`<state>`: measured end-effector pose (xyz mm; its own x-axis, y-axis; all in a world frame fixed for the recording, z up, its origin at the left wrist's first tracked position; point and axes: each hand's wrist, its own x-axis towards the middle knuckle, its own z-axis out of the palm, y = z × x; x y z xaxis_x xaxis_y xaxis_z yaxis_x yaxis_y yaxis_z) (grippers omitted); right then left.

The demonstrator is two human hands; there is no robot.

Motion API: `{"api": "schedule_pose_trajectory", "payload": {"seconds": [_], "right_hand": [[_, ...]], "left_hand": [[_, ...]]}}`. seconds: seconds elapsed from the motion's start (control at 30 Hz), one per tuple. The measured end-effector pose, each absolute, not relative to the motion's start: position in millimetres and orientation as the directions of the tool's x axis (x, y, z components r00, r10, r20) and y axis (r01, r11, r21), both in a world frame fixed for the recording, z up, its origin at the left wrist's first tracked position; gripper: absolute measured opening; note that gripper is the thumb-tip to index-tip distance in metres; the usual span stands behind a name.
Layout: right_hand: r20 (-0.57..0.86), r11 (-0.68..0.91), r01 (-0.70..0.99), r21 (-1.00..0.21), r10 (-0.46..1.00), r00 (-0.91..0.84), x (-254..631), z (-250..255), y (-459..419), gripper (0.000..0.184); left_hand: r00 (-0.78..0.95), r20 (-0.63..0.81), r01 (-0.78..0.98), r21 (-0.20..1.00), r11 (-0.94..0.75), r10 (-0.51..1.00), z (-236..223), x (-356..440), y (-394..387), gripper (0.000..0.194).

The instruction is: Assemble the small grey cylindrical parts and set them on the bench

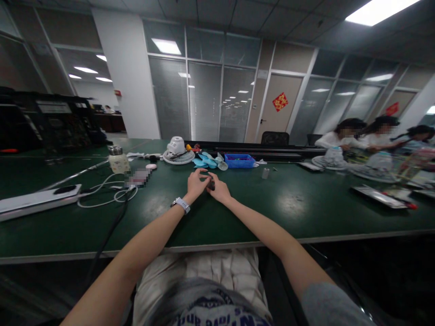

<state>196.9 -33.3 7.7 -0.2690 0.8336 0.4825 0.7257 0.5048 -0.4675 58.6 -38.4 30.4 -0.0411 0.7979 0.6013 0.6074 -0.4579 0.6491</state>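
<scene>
I am viewing a dark part (211, 184) over the counter (306, 194), between the hands. The right hand (220, 189) is nearer, its fingers pinching the part; its long axis I'm not making out. The left hand (196, 185) is curving thumb and finger just left of it, whether touching I cannot tell. Beyond, blue blades (205, 160) are lying between a fan (176, 148) and a tray (239, 164); rightward, a cylinder (265, 173) is standing.

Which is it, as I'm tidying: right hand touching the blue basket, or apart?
Apart: the head view shows green tabletop between right hand and blue basket.
</scene>
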Motion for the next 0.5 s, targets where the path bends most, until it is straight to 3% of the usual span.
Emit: {"api": "schedule_pose_trajectory", "payload": {"seconds": [0.13,0.5], "right_hand": [[0.487,0.51,0.724,-0.464,0.83,-0.272,197.1,6.9,-32.6,0.071],[0.495,0.519,0.686,-0.509,0.829,-0.26,197.6,2.2,-31.4,0.079]], "left_hand": [[-0.068,0.549,0.558,0.713,-0.424,0.833,35.3,60.2,-39.6,0.031],[-0.169,0.572,0.545,0.733,-0.408,0.803,35.4,44.6,-31.3,0.031]]}}
